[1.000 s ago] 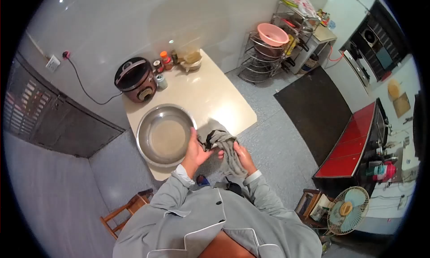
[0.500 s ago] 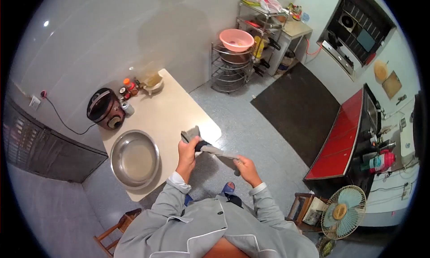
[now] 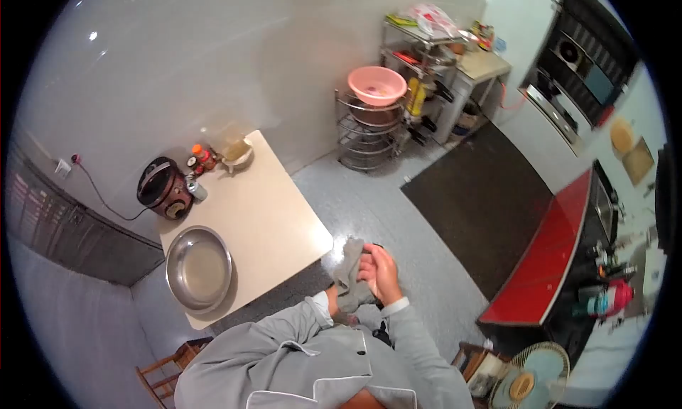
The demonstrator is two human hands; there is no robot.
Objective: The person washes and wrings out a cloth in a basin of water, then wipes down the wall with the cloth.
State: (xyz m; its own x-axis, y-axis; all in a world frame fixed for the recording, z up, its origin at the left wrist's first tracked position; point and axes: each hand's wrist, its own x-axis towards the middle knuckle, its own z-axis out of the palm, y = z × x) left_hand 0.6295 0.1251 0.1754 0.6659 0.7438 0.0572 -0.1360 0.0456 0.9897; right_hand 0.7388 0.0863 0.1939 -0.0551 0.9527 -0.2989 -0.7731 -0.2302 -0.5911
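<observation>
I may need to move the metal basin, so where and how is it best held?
Take the metal basin probably by opposite sides of its round rim, from above and the near side: it stands mouth up, with the rice cooker beyond.

A table [image 3: 273, 228] is standing at left; a cloth [image 3: 347, 273] is hanging between two hands just off its right corner.
The left hand [image 3: 331, 298] is showing partly behind the cloth, the right hand [image 3: 382, 275] is resting against its right side; on the table, a metal basin [image 3: 172, 274] is sitting at the near left end, a rice cooker [image 3: 163, 189] is standing behind it, a can [image 3: 197, 190] is standing just right of the cooker, and a bowl [image 3: 242, 160] is sitting near the far corner; beyond, a tiered rack [image 3: 365, 145] is carrying a plastic basin [image 3: 360, 89] on top; a floor mat [image 3: 476, 210] is lying to its right; a cabinet [image 3: 536, 256] is standing right of the mat, a fan [image 3: 522, 386] near its front end.
</observation>
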